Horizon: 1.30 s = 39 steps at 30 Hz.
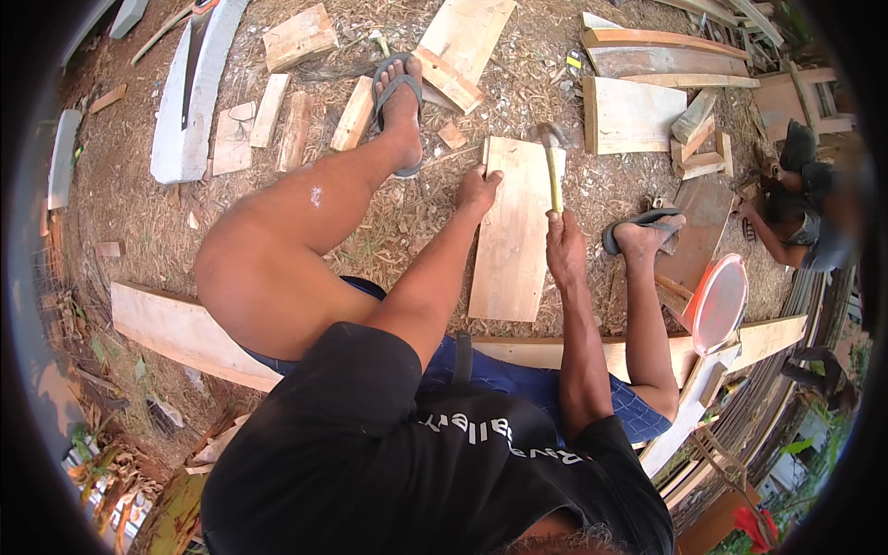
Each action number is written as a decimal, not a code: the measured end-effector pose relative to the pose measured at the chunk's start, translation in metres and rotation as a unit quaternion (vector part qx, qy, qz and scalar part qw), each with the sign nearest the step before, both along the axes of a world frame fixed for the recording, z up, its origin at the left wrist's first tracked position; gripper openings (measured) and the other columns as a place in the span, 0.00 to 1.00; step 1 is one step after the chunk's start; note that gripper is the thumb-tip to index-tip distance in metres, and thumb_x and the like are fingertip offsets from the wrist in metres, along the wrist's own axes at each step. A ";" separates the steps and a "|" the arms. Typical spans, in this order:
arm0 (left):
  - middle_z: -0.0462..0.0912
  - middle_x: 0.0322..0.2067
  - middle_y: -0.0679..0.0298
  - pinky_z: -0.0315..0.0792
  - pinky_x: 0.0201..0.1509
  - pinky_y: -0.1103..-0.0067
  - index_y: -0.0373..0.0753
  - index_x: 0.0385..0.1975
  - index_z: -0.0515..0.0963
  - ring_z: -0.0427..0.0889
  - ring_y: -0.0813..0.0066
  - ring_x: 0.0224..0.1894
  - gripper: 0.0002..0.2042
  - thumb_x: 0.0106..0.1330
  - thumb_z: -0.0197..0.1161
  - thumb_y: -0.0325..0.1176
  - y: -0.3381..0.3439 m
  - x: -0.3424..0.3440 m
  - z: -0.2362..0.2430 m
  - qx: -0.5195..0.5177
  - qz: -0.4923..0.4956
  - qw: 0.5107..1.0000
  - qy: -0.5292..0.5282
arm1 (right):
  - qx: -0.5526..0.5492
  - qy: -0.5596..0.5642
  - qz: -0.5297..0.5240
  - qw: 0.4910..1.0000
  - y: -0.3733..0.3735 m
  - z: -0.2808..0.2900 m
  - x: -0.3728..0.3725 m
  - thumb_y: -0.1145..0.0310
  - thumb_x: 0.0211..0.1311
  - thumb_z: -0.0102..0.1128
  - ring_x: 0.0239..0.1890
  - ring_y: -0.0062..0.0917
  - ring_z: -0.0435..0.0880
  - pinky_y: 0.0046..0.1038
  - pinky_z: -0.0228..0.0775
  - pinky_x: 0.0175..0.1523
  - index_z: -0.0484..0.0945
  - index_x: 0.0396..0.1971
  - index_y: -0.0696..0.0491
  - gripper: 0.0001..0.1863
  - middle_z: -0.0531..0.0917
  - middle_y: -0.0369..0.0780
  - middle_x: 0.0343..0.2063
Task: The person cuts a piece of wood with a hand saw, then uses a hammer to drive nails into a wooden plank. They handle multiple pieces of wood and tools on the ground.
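Observation:
Between my legs a pale wooden board (511,245) lies on the ground. My left hand (478,190) grips its left edge near the far end, the thumb lying on top. Whether a nail sits in those fingers is too small to tell. My right hand (566,248) is wrapped round the lower handle of a hammer (555,176). The metal hammer head, slightly blurred, is over the board's far right corner. I cannot tell if it touches the wood.
A handsaw (194,60) rests on a grey-white beam (183,129) at far left. Wood offcuts (301,37) and boards (638,113) litter the shavings-covered ground. An orange-rimmed bucket (721,303) stands right, beyond my foot. Another person (800,199) crouches at far right. A long plank (185,328) runs beneath me.

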<state>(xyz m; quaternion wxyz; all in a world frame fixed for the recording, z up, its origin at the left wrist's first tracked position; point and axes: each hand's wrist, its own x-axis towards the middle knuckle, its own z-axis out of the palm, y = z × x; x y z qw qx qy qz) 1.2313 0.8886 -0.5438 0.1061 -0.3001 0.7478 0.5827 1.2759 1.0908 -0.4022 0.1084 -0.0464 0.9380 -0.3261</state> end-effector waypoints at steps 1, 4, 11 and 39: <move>0.85 0.50 0.47 0.75 0.59 0.61 0.38 0.57 0.79 0.83 0.47 0.54 0.27 0.66 0.66 0.52 -0.002 -0.001 0.001 -0.030 0.015 0.999 -0.002 | -0.059 0.018 -0.005 0.998 -0.007 0.020 -0.006 0.46 0.81 0.42 0.19 0.17 0.73 0.27 0.64 0.21 0.75 0.49 0.55 0.26 0.76 0.34 0.20; 0.83 0.53 0.46 0.74 0.60 0.59 0.38 0.59 0.79 0.82 0.47 0.57 0.29 0.67 0.65 0.53 -0.015 0.013 0.007 -0.049 0.029 0.998 -0.019 | -0.260 0.061 -0.012 0.964 -0.038 0.106 -0.007 0.44 0.79 0.45 0.20 0.19 0.75 0.26 0.66 0.26 0.75 0.50 0.59 0.29 0.76 0.38 0.20; 0.84 0.53 0.47 0.75 0.59 0.59 0.38 0.58 0.80 0.83 0.47 0.55 0.28 0.66 0.65 0.53 0.001 0.010 0.028 -0.038 0.023 0.999 -0.019 | -0.019 0.037 0.042 0.998 0.002 0.023 0.005 0.52 0.80 0.43 0.27 0.48 0.83 0.47 0.72 0.33 0.71 0.42 0.57 0.20 0.78 0.53 0.22; 0.84 0.50 0.46 0.74 0.58 0.63 0.33 0.58 0.78 0.83 0.53 0.52 0.26 0.69 0.64 0.49 -0.007 0.014 -0.006 -0.015 0.061 0.998 0.012 | -0.253 0.285 0.117 0.917 -0.018 0.029 -0.008 0.48 0.80 0.41 0.23 0.36 0.75 0.35 0.72 0.30 0.72 0.46 0.56 0.24 0.77 0.46 0.24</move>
